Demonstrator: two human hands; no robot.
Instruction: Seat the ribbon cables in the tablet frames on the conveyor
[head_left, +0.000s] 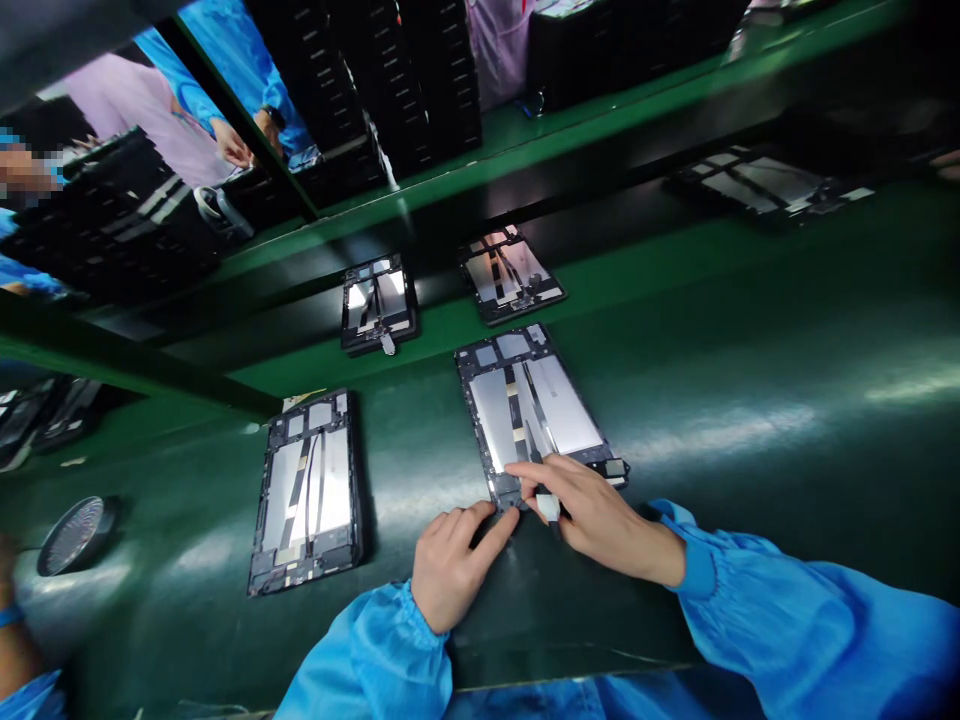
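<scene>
An opened tablet back (534, 408) with silver plates and flat cables lies on the green belt in front of me. My left hand (448, 568) is curled, its forefinger pressing the tablet's near left corner. My right hand (596, 512) rests on the tablet's near edge, fingers pinched round a small white part (548, 506). Both arms wear blue sleeves.
Another opened tablet (309, 490) lies to the left, two more (379, 303) (510, 273) farther up the green belt (750, 400), one at the far right (772, 186). Black tray stacks (405, 80) stand behind. A round dark disc (73, 533) sits at the left. Other people in blue and pink work beyond.
</scene>
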